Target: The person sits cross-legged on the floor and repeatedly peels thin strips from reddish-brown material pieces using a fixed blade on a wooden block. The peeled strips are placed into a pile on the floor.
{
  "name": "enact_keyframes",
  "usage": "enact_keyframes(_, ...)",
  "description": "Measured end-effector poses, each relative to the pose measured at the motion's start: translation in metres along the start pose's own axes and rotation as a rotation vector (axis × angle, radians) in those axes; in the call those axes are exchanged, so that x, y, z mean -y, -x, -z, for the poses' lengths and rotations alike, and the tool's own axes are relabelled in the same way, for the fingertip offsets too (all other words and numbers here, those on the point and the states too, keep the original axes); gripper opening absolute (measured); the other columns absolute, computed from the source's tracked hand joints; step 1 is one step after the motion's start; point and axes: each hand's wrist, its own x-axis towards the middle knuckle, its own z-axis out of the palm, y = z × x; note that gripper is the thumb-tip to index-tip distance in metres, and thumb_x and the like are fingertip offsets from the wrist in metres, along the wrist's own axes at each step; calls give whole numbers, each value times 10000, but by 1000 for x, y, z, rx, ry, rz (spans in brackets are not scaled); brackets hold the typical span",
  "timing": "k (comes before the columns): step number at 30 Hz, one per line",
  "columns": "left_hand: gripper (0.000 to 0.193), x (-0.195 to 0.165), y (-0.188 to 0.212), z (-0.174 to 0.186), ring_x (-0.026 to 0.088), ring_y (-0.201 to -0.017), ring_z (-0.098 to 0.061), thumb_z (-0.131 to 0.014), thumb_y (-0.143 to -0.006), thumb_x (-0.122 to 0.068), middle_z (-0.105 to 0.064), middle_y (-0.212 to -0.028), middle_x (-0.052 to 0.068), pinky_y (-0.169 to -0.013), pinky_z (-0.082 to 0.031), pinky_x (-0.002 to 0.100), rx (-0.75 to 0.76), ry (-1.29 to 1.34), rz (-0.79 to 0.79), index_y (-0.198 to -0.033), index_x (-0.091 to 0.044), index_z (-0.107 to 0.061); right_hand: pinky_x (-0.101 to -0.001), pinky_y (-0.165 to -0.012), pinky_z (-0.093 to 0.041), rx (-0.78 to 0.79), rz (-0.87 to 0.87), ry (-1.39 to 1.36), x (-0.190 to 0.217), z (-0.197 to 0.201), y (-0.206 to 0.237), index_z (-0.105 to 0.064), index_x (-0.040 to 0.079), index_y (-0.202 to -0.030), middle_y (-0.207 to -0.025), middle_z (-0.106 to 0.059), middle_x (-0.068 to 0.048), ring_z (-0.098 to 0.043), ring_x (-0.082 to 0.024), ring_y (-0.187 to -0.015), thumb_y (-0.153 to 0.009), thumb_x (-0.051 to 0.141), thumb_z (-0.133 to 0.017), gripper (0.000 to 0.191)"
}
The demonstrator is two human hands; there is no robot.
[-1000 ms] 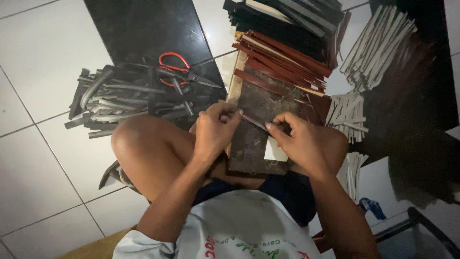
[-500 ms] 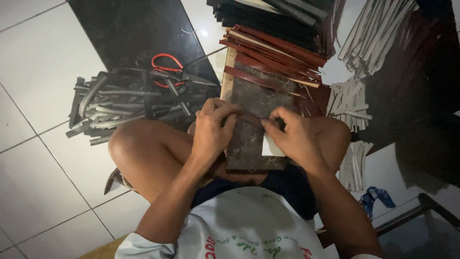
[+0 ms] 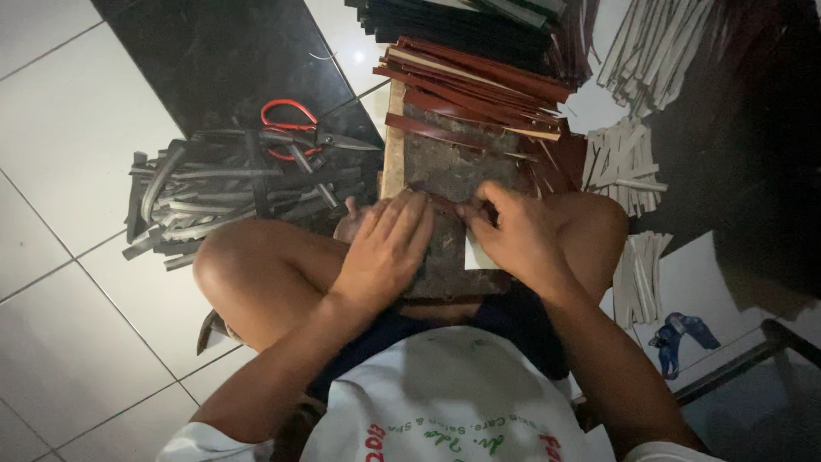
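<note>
I sit cross-legged on the floor with a worn wooden board point(image 3: 457, 167) across my lap. My left hand point(image 3: 385, 248) lies flat on the board, fingers together, pressing down on a narrow dark red strip point(image 3: 445, 204). My right hand point(image 3: 513, 235) pinches the other end of that strip against the board, next to a small white piece point(image 3: 477, 257). At the far end of the board lies a pile of dark red strips point(image 3: 479, 94).
Red-handled scissors point(image 3: 299, 137) rest on a heap of grey strips point(image 3: 214, 192) to the left on the tiled floor. Black strips point(image 3: 479, 21) are stacked beyond the board. Pale strips point(image 3: 629, 167) lie to the right, with a metal frame point(image 3: 753, 359) at lower right.
My left hand has gone from pinching the strip to lying flat on it. The right hand has slid a little along the board. The view has tilted slightly.
</note>
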Motion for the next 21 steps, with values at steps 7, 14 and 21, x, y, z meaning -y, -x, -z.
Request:
enact_keyframes(7, 488, 19, -2, 10, 303, -1285, -547, -585, -891, -154, -574, -1371, 185, -1081, -439, 430, 34, -66, -81, -1329, 56, -621, -459, -677, -536, -139, 184, 63, 1, -19, -10, -667, 13, -991, -882, -728, -213, -712, -387, -784, -925, 252, -742, 259)
enact_keyframes(14, 478, 15, -4, 12, 292, -1292, -568, -581, -892, -154, -607, -1339, 168, -1121, -430, 412, 6, -37, -102, -1327, 41, -623, -456, -684, -540, -192, 258, 60, 0, -26, -15, -672, 7, -1044, -911, -730, -219, -714, -403, -807, -922, 255, -737, 284)
enact_keyframes(21, 515, 18, -9, 13, 312, -1274, -587, -578, -870, -175, -621, -1294, 182, -1108, -450, 422, 80, -57, -126, -1331, 52, -613, -360, -537, -516, 30, 69, -41, -18, 6, 8, -691, 50, -1022, -770, -704, -140, -673, -206, -604, -935, 237, -715, 207)
